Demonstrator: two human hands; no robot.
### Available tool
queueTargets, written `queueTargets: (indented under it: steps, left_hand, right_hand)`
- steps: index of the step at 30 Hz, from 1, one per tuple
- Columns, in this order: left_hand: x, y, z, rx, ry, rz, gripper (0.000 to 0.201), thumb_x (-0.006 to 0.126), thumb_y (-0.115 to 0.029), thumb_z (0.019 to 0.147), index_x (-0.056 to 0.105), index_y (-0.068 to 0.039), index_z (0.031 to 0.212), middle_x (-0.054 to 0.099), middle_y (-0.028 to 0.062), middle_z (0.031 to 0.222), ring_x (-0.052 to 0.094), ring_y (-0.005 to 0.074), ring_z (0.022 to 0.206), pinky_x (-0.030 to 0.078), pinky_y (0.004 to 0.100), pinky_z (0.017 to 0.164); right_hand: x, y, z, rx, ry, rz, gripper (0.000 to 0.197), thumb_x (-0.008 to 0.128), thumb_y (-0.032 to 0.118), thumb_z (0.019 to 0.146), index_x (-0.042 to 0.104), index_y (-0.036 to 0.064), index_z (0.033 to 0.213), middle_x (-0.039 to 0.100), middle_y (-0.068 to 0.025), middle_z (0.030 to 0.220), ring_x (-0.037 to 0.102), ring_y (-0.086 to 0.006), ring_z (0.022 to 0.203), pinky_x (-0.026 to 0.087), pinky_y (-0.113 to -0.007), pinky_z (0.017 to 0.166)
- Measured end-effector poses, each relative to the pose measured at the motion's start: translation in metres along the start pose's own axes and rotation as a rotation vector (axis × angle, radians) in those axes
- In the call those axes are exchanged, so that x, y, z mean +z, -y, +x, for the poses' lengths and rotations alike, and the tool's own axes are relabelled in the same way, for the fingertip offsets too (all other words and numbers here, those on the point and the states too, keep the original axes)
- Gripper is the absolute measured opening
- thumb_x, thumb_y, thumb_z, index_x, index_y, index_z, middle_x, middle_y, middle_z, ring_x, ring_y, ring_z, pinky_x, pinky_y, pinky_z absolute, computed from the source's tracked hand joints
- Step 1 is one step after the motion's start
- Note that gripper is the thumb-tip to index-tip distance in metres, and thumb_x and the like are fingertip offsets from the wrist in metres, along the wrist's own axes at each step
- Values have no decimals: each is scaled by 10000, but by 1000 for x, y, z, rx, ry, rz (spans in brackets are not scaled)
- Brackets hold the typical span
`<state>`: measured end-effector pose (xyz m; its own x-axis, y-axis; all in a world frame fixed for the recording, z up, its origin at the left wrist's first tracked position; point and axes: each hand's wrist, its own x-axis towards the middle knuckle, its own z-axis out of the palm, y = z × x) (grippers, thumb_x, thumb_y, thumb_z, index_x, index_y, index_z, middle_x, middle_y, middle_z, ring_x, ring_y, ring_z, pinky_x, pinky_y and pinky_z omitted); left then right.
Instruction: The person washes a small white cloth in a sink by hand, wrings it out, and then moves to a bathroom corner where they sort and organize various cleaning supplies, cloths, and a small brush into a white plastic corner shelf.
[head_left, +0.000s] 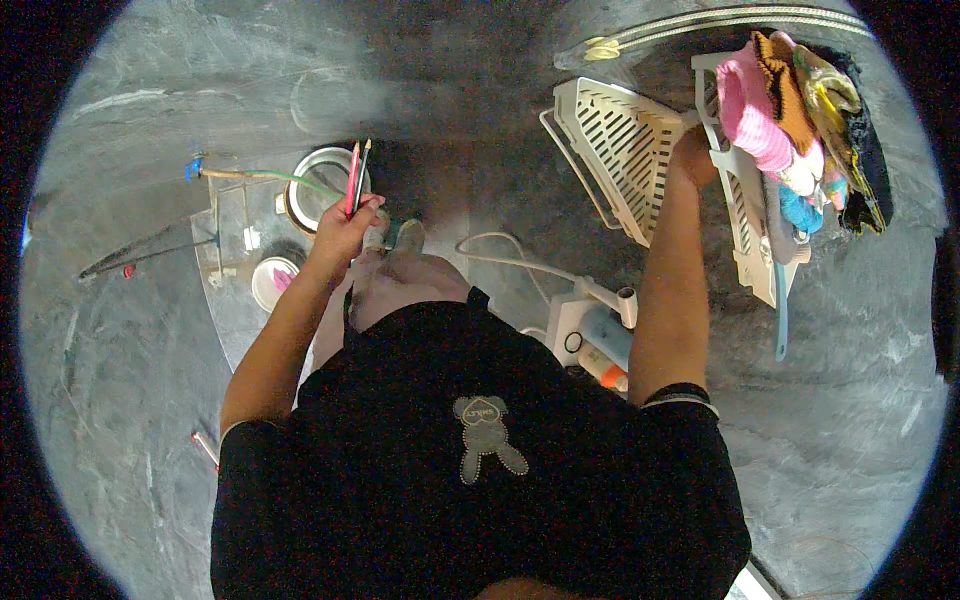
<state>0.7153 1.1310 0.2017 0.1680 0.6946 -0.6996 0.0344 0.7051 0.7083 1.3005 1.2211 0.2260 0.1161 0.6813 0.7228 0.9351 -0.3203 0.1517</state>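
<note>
My left hand (pixel 345 228) is closed around two thin sticks that look like pencils, a red pencil (pixel 353 182) and a dark pencil (pixel 364 172), their pale tips pointing up. My right arm stretches to a cream slatted plastic rack (pixel 610 140) with a rail along its left side. At the rack's right edge is my right hand (pixel 693 158), dim in shadow, its fingers hidden. Just beyond it, a second cream slatted rack (pixel 745 215) bears a bundle of pink knitted cloth (pixel 750 115) and orange-black cloth (pixel 785 90).
A long-handled tool with a blue-grey handle (pixel 780 320) hangs by the second rack. Left of my legs are a round white basin (pixel 300 190), a green hose (pixel 265 174) and a small white bowl (pixel 262 285). Bottles (pixel 602 368) stand near my right side.
</note>
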Motion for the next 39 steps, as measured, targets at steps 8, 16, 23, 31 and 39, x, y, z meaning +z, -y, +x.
queueTargets:
  steps: [8,16,23,31,39]
  left_hand:
    - [6,-5,-7,-27,105,70,215,559,-248,844,609,-94,984,535,-34,705,382,36,518,291,193,446]
    - [3,-4,-2,15,109,57,211,569,-240,845,609,-76,972,537,-23,707,440,50,609,334,207,533]
    - [-3,14,-5,-106,64,68,200,560,-217,850,587,-36,931,541,-14,720,471,73,615,369,211,565]
    - [0,33,15,79,144,238,270,529,-302,871,602,-78,1004,576,4,772,503,85,670,404,230,575]
    - [19,16,1,-36,46,209,215,562,-242,846,588,-34,893,533,-9,681,482,91,631,391,242,577]
  right_hand:
    - [-80,74,7,651,583,268,414,475,391,828,613,35,987,594,-186,1045,555,-297,969,430,-372,845]
    - [-65,59,32,520,303,209,412,474,401,831,612,39,971,593,-168,1018,557,-292,942,431,-379,825]
    - [-76,227,19,293,153,242,401,474,398,837,610,41,957,591,-150,990,560,-285,913,436,-384,797]
    - [-53,76,65,481,239,94,389,473,395,844,608,44,941,590,-131,958,563,-276,879,441,-389,765]
    - [-63,201,19,337,216,215,378,472,391,850,605,46,925,589,-111,925,567,-268,846,446,-395,733]
